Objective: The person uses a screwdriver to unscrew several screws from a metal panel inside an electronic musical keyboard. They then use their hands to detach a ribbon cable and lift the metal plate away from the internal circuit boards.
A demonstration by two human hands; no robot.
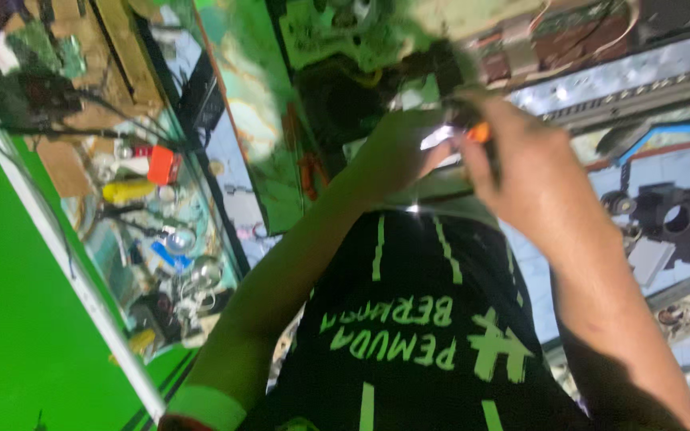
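My right hand (521, 172) comes in from the lower right and grips a thin tool with an orange part (481, 132). The tool points at an opened electronic chassis (600, 76) with wires and boards at the top. My left hand (397, 148) rises from the lower left and meets the right hand at the tool's tip. A small bright white glint (437, 137) shows between the two hands. The left fingers are curled, but motion blur hides whether they hold anything. A black shirt with green print (425, 319) fills the space below the hands.
A green circuit board (321, 32) lies at the top centre. On the left a glass shelf (225, 239) holds several small items, including an orange cap (161, 165) and a yellow piece (128, 191). A black plastic part (676, 219) sits at the right. A green wall (9, 303) fills the lower left.
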